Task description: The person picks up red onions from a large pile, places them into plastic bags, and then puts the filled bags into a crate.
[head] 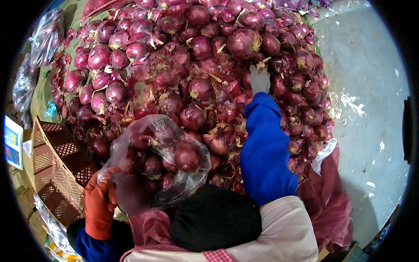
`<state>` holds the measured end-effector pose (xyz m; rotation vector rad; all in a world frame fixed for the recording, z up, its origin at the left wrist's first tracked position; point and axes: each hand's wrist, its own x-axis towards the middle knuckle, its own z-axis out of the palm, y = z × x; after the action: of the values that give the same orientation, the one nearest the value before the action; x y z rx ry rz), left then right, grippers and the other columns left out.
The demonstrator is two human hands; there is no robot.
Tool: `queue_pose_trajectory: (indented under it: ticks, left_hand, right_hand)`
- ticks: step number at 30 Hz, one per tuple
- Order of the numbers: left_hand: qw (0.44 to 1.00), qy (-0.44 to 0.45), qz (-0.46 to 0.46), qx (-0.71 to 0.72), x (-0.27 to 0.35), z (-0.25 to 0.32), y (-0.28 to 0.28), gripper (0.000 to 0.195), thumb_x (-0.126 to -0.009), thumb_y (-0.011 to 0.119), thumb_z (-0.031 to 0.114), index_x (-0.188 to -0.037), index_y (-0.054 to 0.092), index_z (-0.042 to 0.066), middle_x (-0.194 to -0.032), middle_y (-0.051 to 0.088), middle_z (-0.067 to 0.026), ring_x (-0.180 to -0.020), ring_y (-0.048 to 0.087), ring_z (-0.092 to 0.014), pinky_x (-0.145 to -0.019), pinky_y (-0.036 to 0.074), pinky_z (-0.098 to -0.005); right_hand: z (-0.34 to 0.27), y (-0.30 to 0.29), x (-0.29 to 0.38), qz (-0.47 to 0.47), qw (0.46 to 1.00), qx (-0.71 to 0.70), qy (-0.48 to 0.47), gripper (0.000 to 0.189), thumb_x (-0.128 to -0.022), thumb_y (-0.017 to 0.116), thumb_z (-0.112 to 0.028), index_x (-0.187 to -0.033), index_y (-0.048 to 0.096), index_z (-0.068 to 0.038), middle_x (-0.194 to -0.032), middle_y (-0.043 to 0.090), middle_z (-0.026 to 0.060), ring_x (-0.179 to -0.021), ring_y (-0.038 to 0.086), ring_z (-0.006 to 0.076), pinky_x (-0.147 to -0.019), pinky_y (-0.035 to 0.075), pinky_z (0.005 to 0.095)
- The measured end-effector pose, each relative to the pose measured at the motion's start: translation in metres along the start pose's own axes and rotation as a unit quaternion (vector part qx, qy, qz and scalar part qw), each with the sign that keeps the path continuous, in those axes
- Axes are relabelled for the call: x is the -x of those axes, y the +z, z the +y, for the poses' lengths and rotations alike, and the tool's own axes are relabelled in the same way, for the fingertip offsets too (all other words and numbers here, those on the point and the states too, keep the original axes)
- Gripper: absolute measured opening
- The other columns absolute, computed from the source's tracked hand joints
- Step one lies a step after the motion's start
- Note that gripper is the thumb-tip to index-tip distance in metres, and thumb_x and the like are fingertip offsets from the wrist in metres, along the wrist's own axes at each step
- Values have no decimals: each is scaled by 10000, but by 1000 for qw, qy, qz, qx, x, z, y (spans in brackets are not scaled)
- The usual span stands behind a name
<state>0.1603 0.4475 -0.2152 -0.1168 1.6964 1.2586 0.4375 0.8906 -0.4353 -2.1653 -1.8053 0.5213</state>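
Note:
My left hand (102, 199), in an orange glove, grips the edge of a clear plastic bag (193, 183) at the lower left. Red onions (188, 156) show in and through the bag. My right hand (260, 79), in a pale glove below a blue sleeve, reaches into a large heap of red onions (192, 115). Its fingertips touch a dry onion stem (262, 64) among the onions; whether it holds anything is hard to tell. Loose papery skins lie over the heap's middle.
Brown plastic crates (67, 178) stand at the left, near a weighing scale (13, 142). Bundled clear plastic bags (48, 37) lie at the upper left. A red mesh sack (327, 203) sits at the lower right beside a worn grey surface (366, 98).

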Motion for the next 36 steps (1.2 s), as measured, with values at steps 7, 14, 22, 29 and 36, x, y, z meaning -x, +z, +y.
queue_pose_trajectory:
  ticks: [7, 14, 22, 29, 36]
  left_hand:
    - [999, 21, -8, -32, 2, -1, 1, 243, -926, 462, 173, -1009, 615, 3, -453, 431, 19, -323, 297, -55, -334, 224, -206]
    - [994, 11, -16, -106, -10, -8, 0, 253, -930, 493, 202, -1027, 629, 12, -472, 450, 11, -348, 330, -56, -340, 221, -206]
    - [998, 4, -12, -62, -1, 0, -3, 271, -928, 471, 202, -1015, 630, 1, -433, 397, 40, -319, 293, -47, -333, 204, -206]
    - [995, 15, -24, -94, 2, -4, -17, 363, -912, 531, 359, -1073, 597, 40, -474, 359, 93, -348, 282, -22, -342, 180, -203]
    - [995, -22, -16, -99, 3, 4, -12, 319, -921, 496, 269, -1100, 604, 29, -496, 416, 74, -355, 307, -21, -337, 201, -196]
  right_hand:
    - [41, -7, 37, -197, 685, -684, 155, 650, -861, 557, -439, -1271, 437, 51, -1258, 495, 203, -1123, 526, 322, -939, 440, 439]
    - [-20, -55, 149, -609, 279, -718, 188, 519, -872, 563, -364, -1213, 487, 21, -1182, 531, 181, -1059, 554, 285, -917, 458, 433]
    - [-74, -104, 224, -206, 892, -182, -360, 205, -652, 589, 17, -834, 611, -75, -845, 609, 104, -843, 585, 285, -735, 478, 380]
    - [24, -98, 214, -216, 951, -121, -185, 305, -776, 696, -237, -997, 606, -46, -881, 611, 118, -899, 601, 241, -807, 469, 325]
    - [28, -40, 222, -140, 920, 88, -355, 395, -741, 719, -306, -1044, 585, -92, -988, 601, 122, -961, 550, 321, -835, 447, 439]
